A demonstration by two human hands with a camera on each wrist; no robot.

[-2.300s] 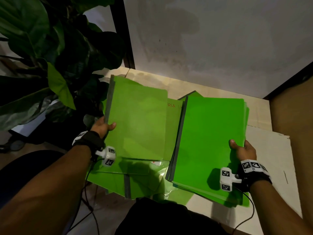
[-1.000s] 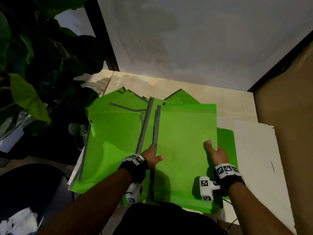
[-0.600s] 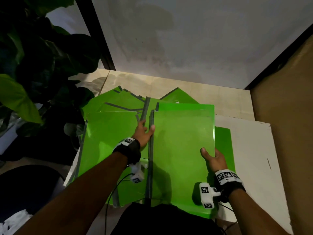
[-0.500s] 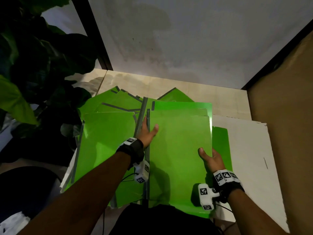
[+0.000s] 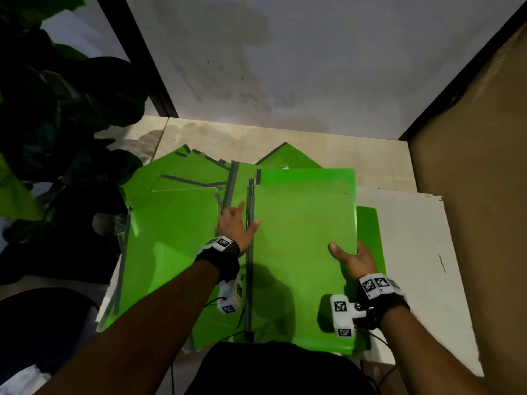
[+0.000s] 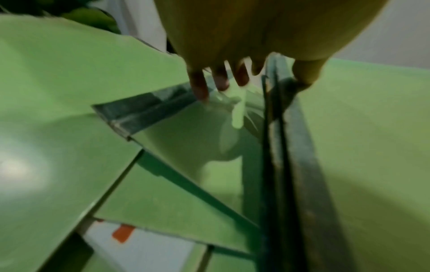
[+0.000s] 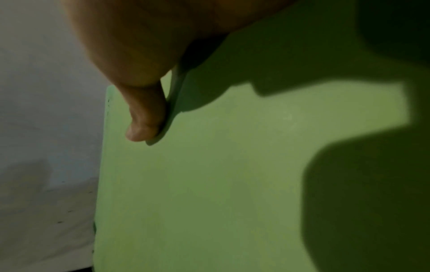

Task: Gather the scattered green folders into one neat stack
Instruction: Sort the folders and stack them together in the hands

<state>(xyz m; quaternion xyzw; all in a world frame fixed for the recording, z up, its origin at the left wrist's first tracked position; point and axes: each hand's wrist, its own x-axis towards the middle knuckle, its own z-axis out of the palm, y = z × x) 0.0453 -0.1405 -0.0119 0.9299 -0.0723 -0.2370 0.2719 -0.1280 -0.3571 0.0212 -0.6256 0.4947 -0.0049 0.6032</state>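
A stack of green folders [image 5: 302, 252] with grey spines lies in the middle of the table. My left hand [image 5: 238, 220] lies flat against the stack's left spine edge, fingers straight and thumb on the top cover. In the left wrist view its fingers [image 6: 218, 81] point forward over a lower folder [image 6: 177, 184]. My right hand [image 5: 346, 252] grips the stack's right edge, thumb [image 7: 144, 119] on top and fingers hidden below. Loose green folders [image 5: 171, 246] lie fanned to the left and behind [image 5: 194, 172]. Another folder [image 5: 369, 223] pokes out on the right.
A leafy plant [image 5: 71, 109] crowds the table's left side. A white wall [image 5: 285, 67] stands behind and a brown panel [image 5: 470, 195] on the right. A white board [image 5: 413, 252] lies under the folders on the wooden table [image 5: 285, 135].
My left hand put its folder down on the left pile, then came to the stack's spine and slid forward along it. The right hand kept its grip on the stack's right edge.
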